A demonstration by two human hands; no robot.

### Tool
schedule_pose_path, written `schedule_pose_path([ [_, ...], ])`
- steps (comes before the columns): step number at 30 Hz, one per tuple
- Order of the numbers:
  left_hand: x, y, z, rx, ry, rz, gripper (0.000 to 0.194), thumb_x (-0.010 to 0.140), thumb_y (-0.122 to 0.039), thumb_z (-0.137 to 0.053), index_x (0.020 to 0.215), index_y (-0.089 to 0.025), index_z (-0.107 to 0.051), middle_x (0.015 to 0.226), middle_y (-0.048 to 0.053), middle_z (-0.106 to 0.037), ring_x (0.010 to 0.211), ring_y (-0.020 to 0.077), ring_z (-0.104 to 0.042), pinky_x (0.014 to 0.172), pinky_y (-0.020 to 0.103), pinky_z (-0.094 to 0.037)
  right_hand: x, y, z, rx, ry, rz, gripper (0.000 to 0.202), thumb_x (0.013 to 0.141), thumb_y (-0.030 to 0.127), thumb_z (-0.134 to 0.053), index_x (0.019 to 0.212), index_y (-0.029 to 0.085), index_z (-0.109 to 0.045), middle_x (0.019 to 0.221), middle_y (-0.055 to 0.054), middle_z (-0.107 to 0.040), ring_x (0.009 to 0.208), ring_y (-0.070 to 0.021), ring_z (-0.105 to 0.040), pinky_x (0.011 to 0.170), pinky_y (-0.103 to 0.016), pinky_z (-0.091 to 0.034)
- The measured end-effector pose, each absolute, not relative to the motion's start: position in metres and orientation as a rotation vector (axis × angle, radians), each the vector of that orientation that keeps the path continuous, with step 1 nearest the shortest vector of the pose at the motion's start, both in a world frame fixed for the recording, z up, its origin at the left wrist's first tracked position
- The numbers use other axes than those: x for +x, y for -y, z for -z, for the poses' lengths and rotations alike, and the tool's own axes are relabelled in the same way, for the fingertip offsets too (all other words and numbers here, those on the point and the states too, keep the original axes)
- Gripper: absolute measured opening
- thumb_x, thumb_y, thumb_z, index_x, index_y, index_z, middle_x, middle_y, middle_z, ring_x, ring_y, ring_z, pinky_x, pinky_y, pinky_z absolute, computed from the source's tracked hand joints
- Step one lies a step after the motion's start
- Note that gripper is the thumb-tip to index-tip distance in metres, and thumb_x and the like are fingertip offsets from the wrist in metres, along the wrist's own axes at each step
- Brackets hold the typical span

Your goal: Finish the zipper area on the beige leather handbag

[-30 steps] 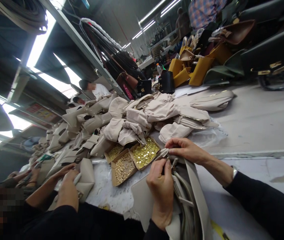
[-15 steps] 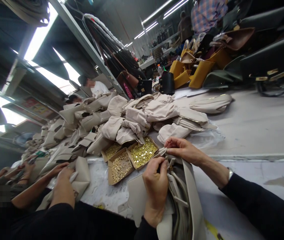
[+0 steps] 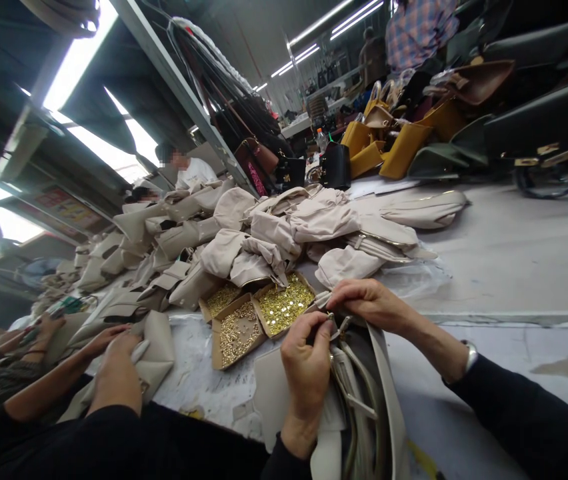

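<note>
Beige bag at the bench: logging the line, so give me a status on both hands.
Left hand and right hand both pinching the beige bag at its top edge. Boxes of gold studs just beyond. Co-worker's hand alongside, clear.

Left hand point(image 3: 307, 369) back up, fingers curled, thumb and forefinger pinched together. Right hand point(image 3: 371, 303) reaches in from right, fingers bent, fingertips close beside left's. Both forearms in black sleeves; silver watch on right wrist.
</note>
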State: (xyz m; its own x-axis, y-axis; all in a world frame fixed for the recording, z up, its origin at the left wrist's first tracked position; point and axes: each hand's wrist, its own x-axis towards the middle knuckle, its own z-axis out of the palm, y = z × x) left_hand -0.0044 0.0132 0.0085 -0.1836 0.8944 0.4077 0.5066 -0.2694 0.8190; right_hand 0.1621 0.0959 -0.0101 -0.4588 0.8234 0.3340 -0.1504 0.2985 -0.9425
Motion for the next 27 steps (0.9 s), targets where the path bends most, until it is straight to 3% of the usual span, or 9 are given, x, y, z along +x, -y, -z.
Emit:
schedule_pose_path([
  [4, -0.008, -0.015, -0.009, 1.670, -1.637, -1.454, 0.007, 0.087, -0.022, -0.071, 0.088, -0.020, -0.077, 0.088, 0.004, -0.075, 0.084, 0.0197, -0.069, 0.082, 0.029, -0.054, 0.160, -0.094, 0.008, -0.675, 1.660, -1.344, 0.014, 0.082, 0.023, -0.069, 0.087, 0.020, -0.081, 0.097, -0.006, -0.072, 0.087, -0.0209, -0.065, 0.074, -0.029, -0.049],
  [7, -0.009, -0.014, -0.008, 1.662, -1.642, -1.466, 0.006, 0.087, -0.023, -0.071, 0.088, -0.020, -0.077, 0.089, 0.003, -0.076, 0.084, 0.0193, -0.069, 0.083, 0.029, -0.054, 0.159, -0.093, 0.003, -0.691, 1.680, -1.347, 0.014, 0.081, 0.032, -0.076, 0.081, 0.019, -0.081, 0.094, -0.006, -0.070, 0.085, -0.0213, -0.065, 0.075, -0.030, -0.050],
  [13, -0.007, -0.014, -0.011, 1.675, -1.636, -1.443, 0.010, 0.088, -0.020, -0.068, 0.091, -0.020, -0.078, 0.090, 0.003, -0.077, 0.086, 0.0192, -0.070, 0.082, 0.029, -0.055, 0.156, -0.089, 0.001, -0.747, 1.760, -1.221, 0.014, 0.079, 0.033, -0.081, 0.076, 0.020, -0.081, 0.098, -0.005, -0.066, 0.091, -0.0205, -0.064, 0.085, -0.031, -0.048],
  [19, -0.008, -0.015, -0.013, 1.635, -1.631, -1.409, 0.011, 0.088, -0.024, -0.069, 0.093, -0.018, -0.077, 0.092, 0.005, -0.077, 0.088, 0.0202, -0.071, 0.085, 0.031, -0.056, 0.150, -0.088, 0.010, -0.692, 1.607, -1.290, 0.017, 0.083, 0.035, -0.077, 0.077, 0.019, -0.080, 0.099, -0.005, -0.062, 0.091, -0.0195, -0.061, 0.086, -0.031, -0.047],
  [23, -0.023, -0.013, -0.025, 1.562, -1.566, -1.362, 0.017, 0.087, -0.026, -0.071, 0.101, -0.017, -0.074, 0.101, 0.008, -0.076, 0.093, 0.0211, -0.072, 0.088, 0.033, -0.058, 0.151, -0.091, 0.011, -0.705, 1.640, -1.185, 0.013, 0.083, 0.027, -0.074, 0.074, 0.018, -0.077, 0.097, -0.005, -0.063, 0.090, -0.0193, -0.061, 0.083, -0.031, -0.045],
  [27, -0.038, -0.022, -0.045, 1.899, -1.623, -1.277, 0.028, 0.082, -0.016, -0.069, 0.110, -0.019, -0.070, 0.112, 0.009, -0.070, 0.103, 0.0225, -0.067, 0.096, 0.038, -0.055, 0.154, -0.094, 0.009, -0.640, 1.692, -1.183, 0.012, 0.084, 0.026, -0.073, 0.075, 0.017, -0.075, 0.097, -0.005, -0.064, 0.089, -0.0193, -0.061, 0.083, -0.031, -0.044],
])
